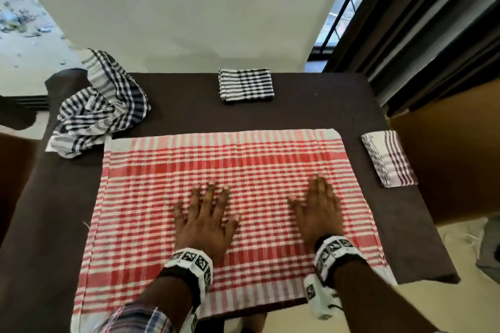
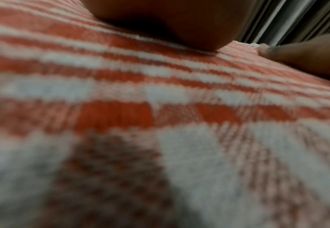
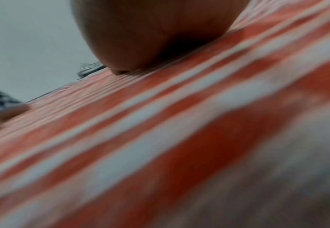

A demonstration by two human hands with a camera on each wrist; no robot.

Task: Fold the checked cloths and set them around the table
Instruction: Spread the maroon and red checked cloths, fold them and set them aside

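The red cloth [image 1: 224, 197] lies spread flat over the middle of the table [image 1: 311, 105], its near edge reaching the table's near edge and its near-left part hanging past that edge; its far edge runs straight across, well short of the far edge of the table. Both hands lie palm down on it, released, grasping nothing; the left hand [image 1: 207, 220] rests near the cloth's middle with fingers straight and spread; the right hand [image 1: 320, 209] rests toward the cloth's right side, fingers straight and held together, thumb out to the left. Each wrist carries a white band with black markers.

The left wrist view shows the red cloth [image 2: 160, 95] close and blurred, with the palm of the left hand [image 2: 179, 23] pressed flat on it and a fingertip touching the weave at the right; the right wrist view likewise shows the right hand [image 3: 156, 34] flat on the red cloth [image 3: 160, 123].

A black cloth [image 1: 245, 84], folded into a neat rectangle, sits at the middle of the far edge; a grey cloth [image 1: 388, 161], folded, sits at the right edge, just beside the red cloth but apart from it; a crumpled cloth [image 1: 100, 108], black and white, is heaped at the far-left corner, its lower corner touching the red cloth's far-left corner.
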